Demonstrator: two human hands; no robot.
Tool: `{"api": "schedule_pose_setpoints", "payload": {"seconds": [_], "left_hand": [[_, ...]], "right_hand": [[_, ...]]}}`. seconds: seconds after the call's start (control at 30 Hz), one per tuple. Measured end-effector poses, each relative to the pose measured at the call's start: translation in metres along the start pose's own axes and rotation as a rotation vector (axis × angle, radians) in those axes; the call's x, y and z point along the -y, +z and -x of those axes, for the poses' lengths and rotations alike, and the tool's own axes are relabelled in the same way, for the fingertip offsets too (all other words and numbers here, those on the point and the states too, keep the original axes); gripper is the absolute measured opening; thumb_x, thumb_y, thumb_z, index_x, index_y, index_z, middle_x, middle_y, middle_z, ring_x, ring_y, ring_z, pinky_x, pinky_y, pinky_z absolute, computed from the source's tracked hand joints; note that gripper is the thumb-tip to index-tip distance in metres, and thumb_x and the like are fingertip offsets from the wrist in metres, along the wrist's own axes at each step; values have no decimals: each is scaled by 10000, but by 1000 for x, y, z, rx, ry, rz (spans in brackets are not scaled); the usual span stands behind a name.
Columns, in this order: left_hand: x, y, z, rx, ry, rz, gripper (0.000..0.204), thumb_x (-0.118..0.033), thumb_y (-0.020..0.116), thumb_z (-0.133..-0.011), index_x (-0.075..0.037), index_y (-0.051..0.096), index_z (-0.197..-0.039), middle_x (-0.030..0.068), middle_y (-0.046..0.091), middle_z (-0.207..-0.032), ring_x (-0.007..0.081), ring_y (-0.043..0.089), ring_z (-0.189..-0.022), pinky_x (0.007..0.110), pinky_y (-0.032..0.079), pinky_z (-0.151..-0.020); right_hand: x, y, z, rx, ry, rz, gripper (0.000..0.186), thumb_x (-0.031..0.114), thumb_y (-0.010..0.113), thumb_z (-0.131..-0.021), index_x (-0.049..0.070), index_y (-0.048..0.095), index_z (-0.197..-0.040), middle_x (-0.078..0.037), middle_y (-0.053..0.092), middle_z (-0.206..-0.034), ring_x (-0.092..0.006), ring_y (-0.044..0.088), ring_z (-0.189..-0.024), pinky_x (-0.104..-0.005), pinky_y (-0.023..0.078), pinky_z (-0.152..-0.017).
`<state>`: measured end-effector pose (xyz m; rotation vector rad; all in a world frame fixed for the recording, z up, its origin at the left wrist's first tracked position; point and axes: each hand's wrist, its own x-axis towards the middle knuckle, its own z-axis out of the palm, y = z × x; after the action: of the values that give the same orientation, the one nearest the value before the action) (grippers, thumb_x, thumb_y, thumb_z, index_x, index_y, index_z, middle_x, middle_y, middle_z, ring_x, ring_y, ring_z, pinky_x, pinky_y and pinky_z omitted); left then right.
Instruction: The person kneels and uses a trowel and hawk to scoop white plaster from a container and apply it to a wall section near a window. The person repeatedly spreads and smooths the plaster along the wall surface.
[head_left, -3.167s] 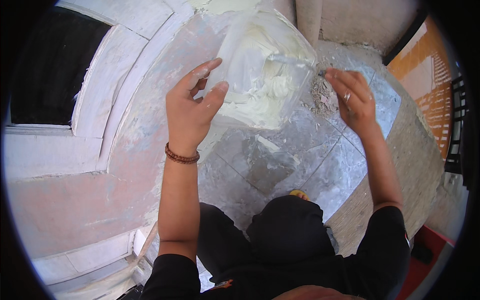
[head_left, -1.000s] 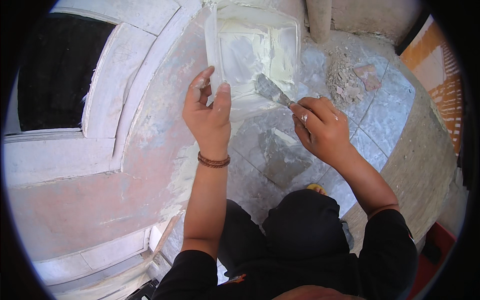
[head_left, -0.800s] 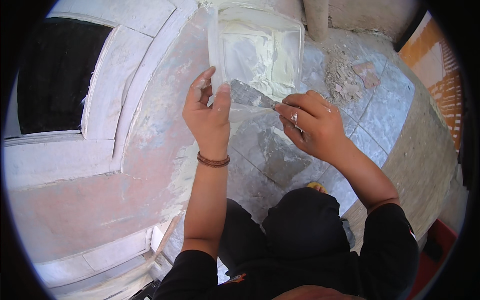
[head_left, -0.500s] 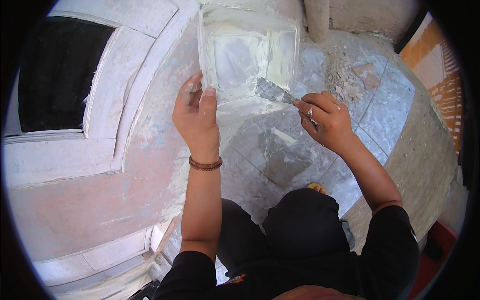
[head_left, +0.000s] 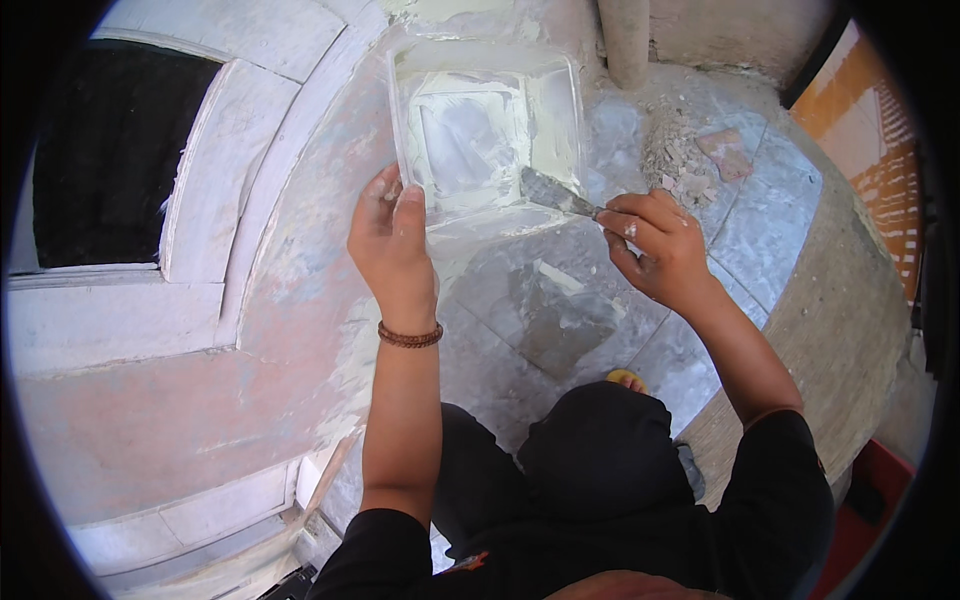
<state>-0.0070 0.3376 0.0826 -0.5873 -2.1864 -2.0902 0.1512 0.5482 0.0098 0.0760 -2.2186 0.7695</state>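
My left hand point(head_left: 396, 240) grips the near left edge of a clear plastic tub point(head_left: 573, 110), thumb over the rim and fingers behind. Pale, creamy paste point(head_left: 480, 222) is smeared over the tub's walls and bottom. In my right hand point(head_left: 655, 240) is a putty knife point(head_left: 552, 192), held by its handle between thumb and fingers. Its blade reaches over the tub's right side, with the tip close to the paste at the inner near right corner. Whitish smears mark the fingers of both hands.
A plastered wall point(head_left: 300, 290) with white-framed dark opening point(head_left: 110, 150) stands on the left. Rubble point(head_left: 680, 160) lies on the dusty tiled floor point(head_left: 745, 230), below a pipe point(head_left: 624, 45). A grey wet patch point(head_left: 565, 325) marks tiles before my knees. A concrete ledge point(head_left: 840, 310) runs along the right.
The tub has tilted and shifted slightly left, so its bottom shows more squarely. The putty knife remains at the near right corner, its blade now angled a little differently.
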Motion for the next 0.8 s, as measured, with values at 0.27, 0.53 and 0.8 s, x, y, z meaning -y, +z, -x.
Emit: {"api": "schedule_pose_setpoints", "payload": {"seconds": [0.27,0.53,0.8], "left_hand": [[4,14,13,68,-52,-50,391,-84,649,-927,100,563,-1260,176,636,-1182,208,607,-1074,312,477,-932],[15,11,9,52,11,-92,395,-78,681,-897,79,583,-1246,171,628,-1251,213,611,-1090,342,480,-984],[8,17,10,125,22,-123,371,-74,694,-882,44,618,-1226,143,640,-1208,202,618,-1070,327,489,-957]], "right_hand": [[-12,-2,-11,-78,384,-140,185,71,680,-835,30,692,-1015,-159,677,-915,-342,659,-816,-399,525,-729],[-3,-11,-13,112,426,-165,142,72,649,-908,7,718,-1013,-142,694,-843,-188,632,-702,-308,499,-657],[-40,-15,-30,-6,459,18,184,124,677,-913,2,708,-1048,-153,705,-868,-192,634,-724,-315,506,-696]]}}
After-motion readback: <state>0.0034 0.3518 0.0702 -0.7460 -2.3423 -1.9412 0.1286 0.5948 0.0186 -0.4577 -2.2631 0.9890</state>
